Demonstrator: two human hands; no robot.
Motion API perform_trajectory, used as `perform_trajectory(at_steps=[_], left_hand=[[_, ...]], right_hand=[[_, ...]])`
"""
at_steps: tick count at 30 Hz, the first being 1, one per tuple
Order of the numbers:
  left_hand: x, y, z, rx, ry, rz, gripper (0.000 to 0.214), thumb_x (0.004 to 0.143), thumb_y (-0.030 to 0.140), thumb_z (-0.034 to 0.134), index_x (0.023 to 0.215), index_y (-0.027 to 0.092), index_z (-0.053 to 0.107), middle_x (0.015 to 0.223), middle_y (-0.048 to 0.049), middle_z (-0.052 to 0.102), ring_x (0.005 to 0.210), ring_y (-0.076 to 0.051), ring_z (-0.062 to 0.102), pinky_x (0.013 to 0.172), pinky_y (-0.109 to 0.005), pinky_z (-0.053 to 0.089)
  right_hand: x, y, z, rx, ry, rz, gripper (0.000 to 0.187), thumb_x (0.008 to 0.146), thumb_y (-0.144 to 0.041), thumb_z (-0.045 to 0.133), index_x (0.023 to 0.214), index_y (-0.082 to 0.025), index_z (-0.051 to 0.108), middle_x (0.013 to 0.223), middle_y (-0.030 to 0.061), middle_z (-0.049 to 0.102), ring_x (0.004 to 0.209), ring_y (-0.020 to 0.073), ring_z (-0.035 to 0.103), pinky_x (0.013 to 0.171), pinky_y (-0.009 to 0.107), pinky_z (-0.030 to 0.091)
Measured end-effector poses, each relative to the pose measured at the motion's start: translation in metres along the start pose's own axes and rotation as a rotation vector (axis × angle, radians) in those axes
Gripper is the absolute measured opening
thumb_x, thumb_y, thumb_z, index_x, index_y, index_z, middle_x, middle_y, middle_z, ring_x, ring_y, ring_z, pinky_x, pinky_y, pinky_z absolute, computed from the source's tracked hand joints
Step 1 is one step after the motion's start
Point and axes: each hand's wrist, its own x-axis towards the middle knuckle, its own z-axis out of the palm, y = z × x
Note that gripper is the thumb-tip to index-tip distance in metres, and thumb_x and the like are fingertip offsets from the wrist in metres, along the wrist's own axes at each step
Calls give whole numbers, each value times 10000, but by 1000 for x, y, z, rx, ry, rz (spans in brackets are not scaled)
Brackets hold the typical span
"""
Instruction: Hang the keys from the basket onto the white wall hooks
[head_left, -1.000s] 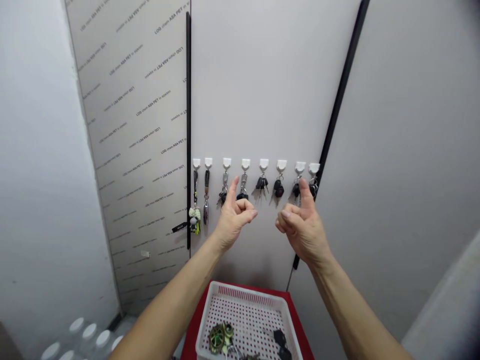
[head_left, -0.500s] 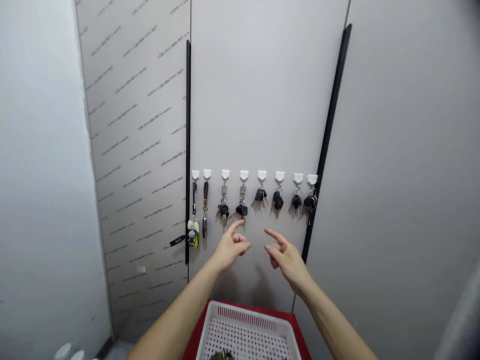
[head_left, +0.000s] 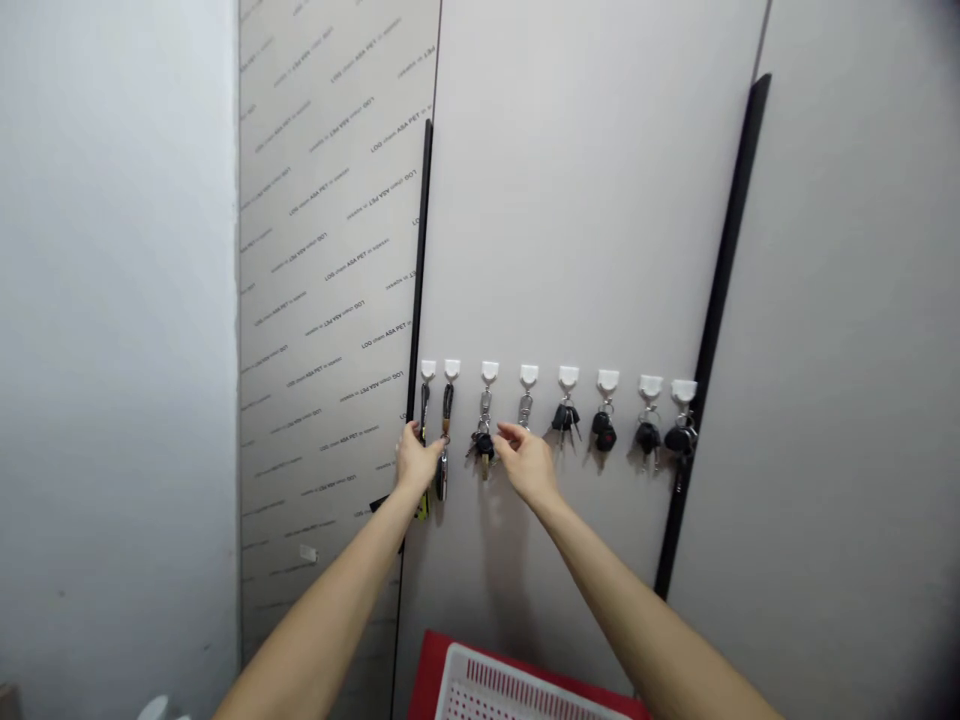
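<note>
A row of white hooks (head_left: pixel 490 371) on the pale panel holds several bunches of keys. My left hand (head_left: pixel 418 462) is at the leftmost keychain (head_left: pixel 424 400), covering its middle, thumb and fingers apart. Its thumb is close to the second keychain (head_left: pixel 448 400), which has a dark braided strap and a metal piece below. My right hand (head_left: pixel 529 468) is between the third key bunch (head_left: pixel 485 443) and the fourth, thumb and forefinger apart. It hides most of the fourth bunch (head_left: pixel 525 408), leaving its metal clip visible.
More black-headed keys (head_left: pixel 566 416) hang to the right. Long black handles (head_left: pixel 421 270) run down the panel's edges. Below, a white perforated basket (head_left: pixel 517 683) stands on a red surface (head_left: pixel 429 665). A patterned panel with printed lettering (head_left: pixel 322 300) adjoins at the left.
Both hands have moved left along the row, from pointing below the middle hooks to the left-hand bunches. The view has shifted, so the hooks and basket appear farther right and lower.
</note>
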Motion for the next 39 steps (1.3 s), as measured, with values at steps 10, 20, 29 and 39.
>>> perform_trajectory(at_steps=[10, 20, 29, 39], left_hand=[[-3, 14, 14, 150, -47, -107, 272, 575, 260, 497, 832, 194, 436, 781, -66, 564, 758, -205, 515, 607, -294, 362], [19, 28, 4, -277, -127, 13, 110, 683, 227, 350, 669, 145, 422, 548, 19, 459, 484, -61, 448, 477, -172, 353], [7, 60, -29, -605, -398, 64, 76, 628, 180, 433, 578, 135, 397, 436, 60, 400, 353, -26, 362, 372, -145, 283], [50, 63, -40, -736, -175, 76, 10, 646, 158, 396, 646, 150, 390, 437, 76, 380, 340, -15, 351, 355, -122, 270]], right_hand=[[25, -2, 31, -345, 87, 61, 274, 606, -309, 424, 836, -194, 520, 704, 40, 599, 692, 181, 526, 561, 263, 365], [43, -19, 18, -226, 181, -8, 218, 611, -237, 351, 725, -170, 525, 701, 39, 581, 652, 140, 509, 579, 233, 360], [12, -26, -2, 156, -102, -163, 137, 586, -203, 395, 670, -147, 488, 542, -28, 481, 496, 76, 426, 505, 195, 339], [-130, 86, -11, 82, -744, 155, 119, 611, -162, 350, 616, -146, 467, 491, -51, 388, 456, 49, 330, 440, 161, 269]])
